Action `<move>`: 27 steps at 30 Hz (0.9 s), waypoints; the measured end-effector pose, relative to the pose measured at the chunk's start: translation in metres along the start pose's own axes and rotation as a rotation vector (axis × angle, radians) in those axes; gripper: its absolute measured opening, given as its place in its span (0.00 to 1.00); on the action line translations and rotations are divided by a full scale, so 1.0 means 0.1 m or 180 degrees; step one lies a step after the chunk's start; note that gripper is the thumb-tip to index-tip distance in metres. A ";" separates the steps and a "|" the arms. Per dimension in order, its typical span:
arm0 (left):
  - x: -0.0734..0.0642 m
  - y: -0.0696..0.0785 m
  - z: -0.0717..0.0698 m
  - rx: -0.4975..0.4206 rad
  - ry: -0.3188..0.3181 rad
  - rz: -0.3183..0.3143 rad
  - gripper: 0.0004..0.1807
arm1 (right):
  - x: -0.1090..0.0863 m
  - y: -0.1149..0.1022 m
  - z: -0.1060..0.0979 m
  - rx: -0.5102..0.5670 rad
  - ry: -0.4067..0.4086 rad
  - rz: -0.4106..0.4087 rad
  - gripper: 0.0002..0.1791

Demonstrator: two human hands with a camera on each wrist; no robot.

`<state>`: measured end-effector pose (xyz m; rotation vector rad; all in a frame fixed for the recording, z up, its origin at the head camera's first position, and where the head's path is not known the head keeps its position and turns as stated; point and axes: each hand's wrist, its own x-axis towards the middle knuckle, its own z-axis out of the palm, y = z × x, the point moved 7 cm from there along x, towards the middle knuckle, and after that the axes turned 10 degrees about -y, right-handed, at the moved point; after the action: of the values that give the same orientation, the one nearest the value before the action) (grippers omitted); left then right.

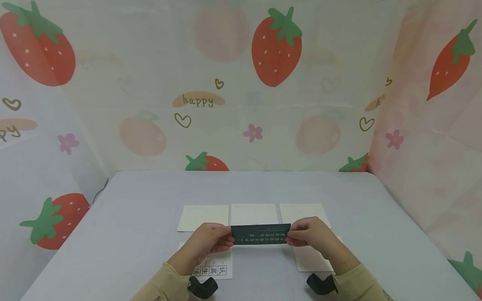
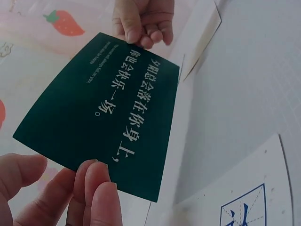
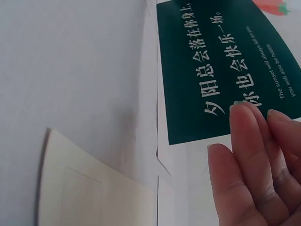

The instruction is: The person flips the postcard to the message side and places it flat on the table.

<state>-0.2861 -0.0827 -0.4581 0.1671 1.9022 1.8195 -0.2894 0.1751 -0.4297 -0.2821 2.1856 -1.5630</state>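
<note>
Above the table a dark green card (image 1: pixel 260 234) with white Chinese characters and smaller English lines is stretched level between two hands. My left hand (image 1: pixel 208 240) pinches one short end between thumb and fingers. The opposite end is pinched by my right hand (image 1: pixel 314 236). In the head view its lettering appears upside down. Under the left hand lies a white card (image 1: pixel 226 274) printed with boxed characters, partly covered by the hand. Below the right hand is a cream card (image 1: pixel 312 263), its upper part hidden.
Behind the hands, three pale cards lie in a row: left (image 1: pixel 203 215), middle (image 1: pixel 254 212) and right (image 1: pixel 301 211). They rest on a white-covered table (image 1: pixel 113 251). Strawberry-printed sheets (image 1: pixel 241 83) wall in the back and sides. A black strap piece (image 1: pixel 203 288) sits by the left wrist.
</note>
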 end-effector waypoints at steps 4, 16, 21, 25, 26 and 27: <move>-0.01 0.00 0.00 0.0005 -0.0028 0.0044 0.17 | 0.00 0.00 0.01 0.0047 -0.0052 -0.0037 0.10; -0.02 -0.01 0.00 0.0088 -0.0042 0.0127 0.16 | 0.01 0.00 0.04 0.0059 -0.0031 -0.0109 0.11; -0.01 -0.01 -0.01 0.0140 -0.0002 0.0139 0.14 | 0.01 0.00 0.04 -0.0008 -0.0015 -0.0136 0.07; -0.01 0.00 -0.02 0.0168 0.0041 0.0166 0.13 | 0.00 0.02 0.03 -0.0127 0.0029 -0.0105 0.08; -0.02 0.00 -0.02 0.0169 0.0051 0.0175 0.13 | 0.00 0.02 0.03 -0.0151 0.0047 -0.0096 0.08; -0.02 0.01 -0.02 0.0170 0.0060 0.0188 0.13 | 0.01 0.02 0.03 -0.0168 0.0062 -0.0092 0.08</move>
<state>-0.2854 -0.0851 -0.4567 0.2274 1.9796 1.8151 -0.2884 0.1735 -0.4327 -0.3173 2.2498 -1.5310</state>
